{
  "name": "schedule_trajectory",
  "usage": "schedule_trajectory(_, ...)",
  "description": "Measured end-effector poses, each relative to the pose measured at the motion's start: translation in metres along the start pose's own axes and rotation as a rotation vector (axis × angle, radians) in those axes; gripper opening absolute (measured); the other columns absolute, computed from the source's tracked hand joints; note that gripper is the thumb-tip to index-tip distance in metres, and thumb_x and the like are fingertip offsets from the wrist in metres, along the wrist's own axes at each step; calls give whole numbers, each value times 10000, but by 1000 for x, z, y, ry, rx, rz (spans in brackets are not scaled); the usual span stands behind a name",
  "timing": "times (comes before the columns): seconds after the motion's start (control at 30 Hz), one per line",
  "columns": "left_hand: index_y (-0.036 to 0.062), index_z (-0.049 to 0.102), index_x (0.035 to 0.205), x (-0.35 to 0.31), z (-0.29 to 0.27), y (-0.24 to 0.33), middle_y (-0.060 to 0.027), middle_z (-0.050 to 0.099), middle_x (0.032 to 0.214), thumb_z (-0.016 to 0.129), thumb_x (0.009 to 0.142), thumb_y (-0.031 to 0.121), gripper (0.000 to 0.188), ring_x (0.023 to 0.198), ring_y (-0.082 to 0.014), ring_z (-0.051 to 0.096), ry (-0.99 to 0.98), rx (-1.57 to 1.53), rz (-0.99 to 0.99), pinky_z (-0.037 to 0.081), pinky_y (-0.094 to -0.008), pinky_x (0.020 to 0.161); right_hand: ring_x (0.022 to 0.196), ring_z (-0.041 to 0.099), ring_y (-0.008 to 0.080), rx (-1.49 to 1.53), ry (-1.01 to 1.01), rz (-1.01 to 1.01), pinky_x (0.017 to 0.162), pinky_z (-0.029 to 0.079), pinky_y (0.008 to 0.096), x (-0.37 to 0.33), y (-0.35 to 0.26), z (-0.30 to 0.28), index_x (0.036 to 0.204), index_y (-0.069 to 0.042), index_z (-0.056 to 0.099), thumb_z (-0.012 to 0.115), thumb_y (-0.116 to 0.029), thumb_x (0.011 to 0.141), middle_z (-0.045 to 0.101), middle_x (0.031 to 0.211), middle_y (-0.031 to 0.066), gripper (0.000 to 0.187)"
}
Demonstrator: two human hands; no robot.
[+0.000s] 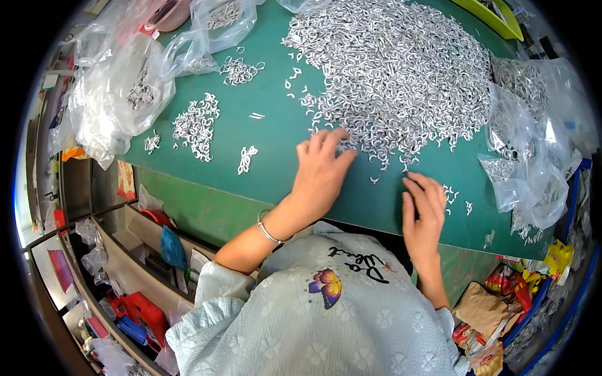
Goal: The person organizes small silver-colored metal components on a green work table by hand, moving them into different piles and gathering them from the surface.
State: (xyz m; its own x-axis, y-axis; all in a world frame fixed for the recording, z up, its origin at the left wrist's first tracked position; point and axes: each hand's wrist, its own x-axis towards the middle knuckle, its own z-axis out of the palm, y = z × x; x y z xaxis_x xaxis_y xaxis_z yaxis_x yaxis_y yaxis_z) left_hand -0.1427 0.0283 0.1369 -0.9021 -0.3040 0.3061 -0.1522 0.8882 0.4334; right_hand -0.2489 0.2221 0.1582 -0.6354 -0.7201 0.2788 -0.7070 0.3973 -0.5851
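A wide heap of small silver crescent-shaped metal pieces (401,75) covers the far middle and right of the green table (251,135). At the heap's near left edge, my left hand (323,166) has its fingers spread, with the fingertips down among the loose pieces. A metal bangle circles that wrist. My right hand (426,210) is over the table near its front edge, fingers bent and thumb apart from them. Its fingertips are close to a few stray pieces below the heap; I see nothing held in it.
Smaller piles of metal parts (197,125), rings (239,71) and a little cluster (248,159) lie on the left. Clear plastic bags (119,94) stand at the far left; more bags (527,156) lie at the right. A yellow-green tray (501,22) is at the back right.
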Motion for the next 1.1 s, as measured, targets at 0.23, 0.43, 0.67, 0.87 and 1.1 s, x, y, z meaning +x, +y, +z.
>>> schedule_trajectory(0.23, 99, 646, 1058, 0, 9, 23, -70, 550, 1153, 716, 796, 72, 272, 1071, -258, 521, -99, -205, 114, 363, -410, 881, 1129, 523, 330, -116, -115, -19, 926, 404, 431, 2, -8, 11, 1132, 21, 638, 660, -30, 842, 575, 1267, 115, 295)
schedule_trajectory(0.43, 62, 629, 1080, -2, 0, 13, -87, 564, 1037, 697, 817, 45, 272, 962, -274, 554, -75, -241, 14, 403, -390, 828, 1089, 531, 314, -4, -38, -10, 895, 408, 417, 4, 2, 1, 1140, 19, 639, 664, -25, 831, 583, 1223, 116, 313)
schedule_trajectory(0.67, 22, 585, 1159, -17, -3, 16, -116, 551, 1077, 666, 845, 60, 327, 980, -309, 531, -134, -342, -6, 424, -398, 776, 968, 543, 289, 65, -184, -116, 806, 409, 391, 0, -15, 17, 1082, 11, 656, 682, 13, 791, 595, 1086, 102, 292)
schedule_trajectory(0.87, 41, 615, 1135, -12, 2, 32, -102, 573, 1004, 748, 781, 75, 380, 887, -283, 565, -74, -318, 47, 424, -369, 734, 909, 553, 266, -20, 34, -90, 749, 399, 380, 24, -4, 28, 1025, -31, 674, 687, -10, 816, 603, 991, 79, 210)
schedule_trajectory(1.1, 30, 618, 1120, -25, 2, 22, -106, 565, 1060, 738, 792, 50, 350, 953, -283, 552, -91, -378, -6, 434, -374, 767, 903, 545, 261, -9, -18, -90, 741, 394, 383, 10, -2, 21, 1003, -35, 661, 702, -24, 805, 587, 978, 72, 202)
